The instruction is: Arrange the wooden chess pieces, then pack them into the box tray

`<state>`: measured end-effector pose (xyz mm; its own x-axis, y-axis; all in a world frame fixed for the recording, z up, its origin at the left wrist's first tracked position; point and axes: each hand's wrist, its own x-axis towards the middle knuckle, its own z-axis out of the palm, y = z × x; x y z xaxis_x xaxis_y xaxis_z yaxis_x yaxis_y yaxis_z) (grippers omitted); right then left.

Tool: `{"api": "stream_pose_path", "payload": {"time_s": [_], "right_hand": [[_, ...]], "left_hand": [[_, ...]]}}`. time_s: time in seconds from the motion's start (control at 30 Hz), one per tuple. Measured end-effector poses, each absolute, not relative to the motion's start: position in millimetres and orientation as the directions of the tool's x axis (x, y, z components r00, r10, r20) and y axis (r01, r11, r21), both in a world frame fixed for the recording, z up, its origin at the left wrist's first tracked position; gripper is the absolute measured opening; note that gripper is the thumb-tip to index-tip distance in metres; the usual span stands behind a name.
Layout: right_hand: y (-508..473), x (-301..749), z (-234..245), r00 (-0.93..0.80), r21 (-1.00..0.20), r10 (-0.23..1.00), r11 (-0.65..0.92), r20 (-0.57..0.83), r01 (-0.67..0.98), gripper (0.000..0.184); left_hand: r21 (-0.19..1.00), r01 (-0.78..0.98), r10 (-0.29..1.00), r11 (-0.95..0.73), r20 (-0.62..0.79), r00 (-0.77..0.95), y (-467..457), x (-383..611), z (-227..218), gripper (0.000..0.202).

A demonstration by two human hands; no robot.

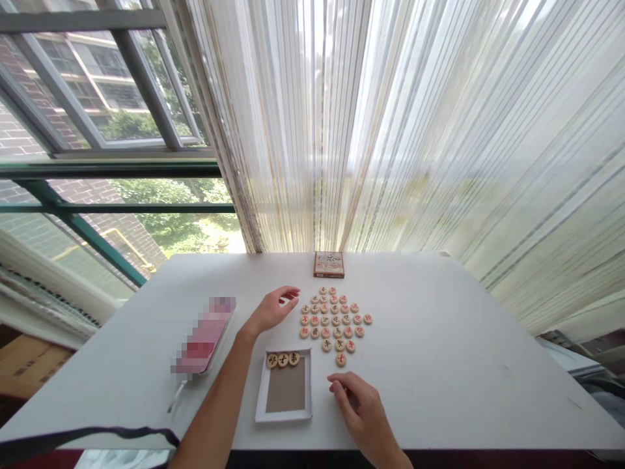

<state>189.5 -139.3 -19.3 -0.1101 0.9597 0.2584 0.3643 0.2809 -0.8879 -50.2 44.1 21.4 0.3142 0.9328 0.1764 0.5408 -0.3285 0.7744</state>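
My left hand [277,309] hovers at the left edge of the group of xiangqi pieces [336,320], its thumb and fingers apart and nothing between them. The round wooden pieces lie face up in staggered rows, with red and black characters. My right hand [364,405] is curled just below the lowest red piece [340,359], thumb close to the index finger; whether its folded fingers hide anything does not show. Between my forearms lies a shallow white box tray [260,397] with a grey-brown bottom. Three black-character pieces [283,359] sit side by side along its far edge.
A small printed box [329,264] stands at the far edge of the white table [439,352]. Left of my left forearm is a blurred pink object [202,342] with a white cable [176,396]. A dark strap [97,433] crosses the near left corner. Curtains and a window stand behind.
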Motion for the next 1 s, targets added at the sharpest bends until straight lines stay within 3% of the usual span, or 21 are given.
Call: {"api": "stream_pose_path", "payload": {"time_s": [0.17, 0.33, 0.77, 1.0], "right_hand": [[-138.0, 191.5, -23.3, -0.121, -0.904, 0.968, 0.247, 0.218, 0.348, 0.025], [-136.8, 192.2, -24.6, -0.112, -0.912, 0.977, 0.211, 0.183, 0.353, 0.023], [-135.2, 193.3, -26.2, -0.125, -0.911, 0.972, 0.230, 0.199, 0.341, 0.020], [-133.9, 192.8, -25.8, -0.122, -0.911, 0.974, 0.222, 0.191, 0.347, 0.020]], "left_hand": [[0.745, 0.575, 0.909, -0.339, 0.101, 0.405, 64.0, -35.3, 9.6, 0.035], [0.711, 0.628, 0.920, -0.318, 0.070, 0.387, 75.5, -29.1, -5.5, 0.036], [0.693, 0.645, 0.939, -0.320, 0.144, 0.311, 72.4, -35.7, -5.8, 0.028], [0.680, 0.634, 0.915, -0.368, 0.145, 0.376, 67.3, -41.8, -5.7, 0.028]]}}
